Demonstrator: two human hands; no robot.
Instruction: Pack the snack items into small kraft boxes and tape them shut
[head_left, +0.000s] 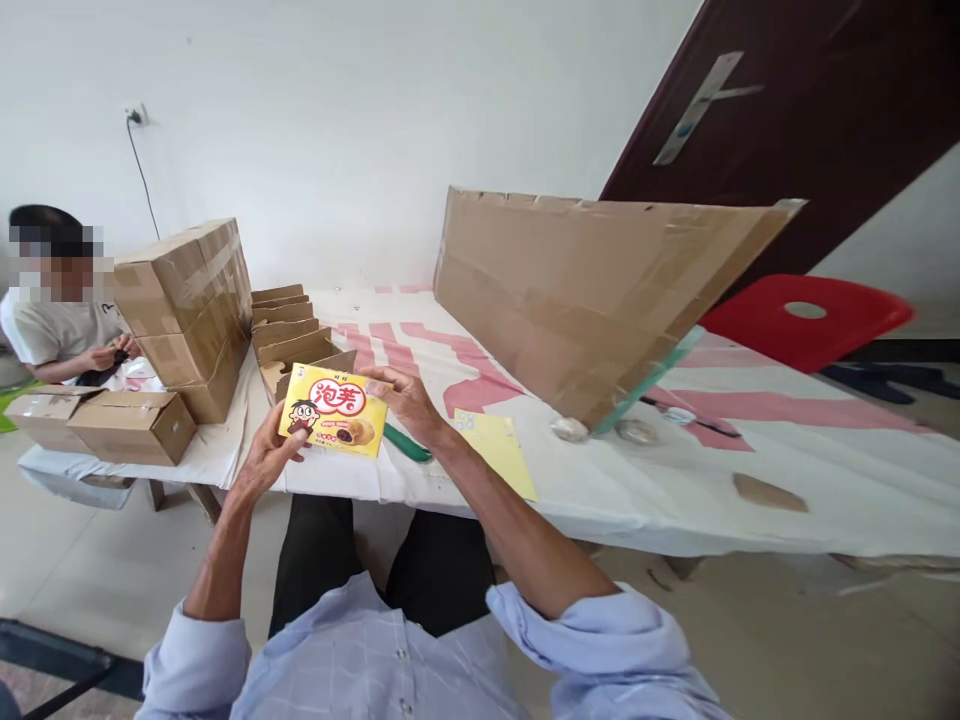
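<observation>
A yellow snack box (334,412) with a red-and-white label and a cartoon figure is held up above the table's near edge, its printed front facing me. My left hand (270,445) grips its lower left corner, thumb on the front. The fingers of my right hand (405,400) close on the upper right corner. Behind the box stands a row of open cardboard pieces (289,330), partly hidden by it. Just right of the box a green-handled object (407,443) lies on the cloth, its other end out of sight. Beside it rests a yellow sheet (499,455).
Stacked cartons (187,300) and smaller cardboard boxes (131,425) stand at left, near a seated person (64,320). A large cardboard panel (585,290) leans at right, with a red chair (810,320) behind. A cardboard scrap (769,493) lies on the white-and-pink tablecloth (637,510).
</observation>
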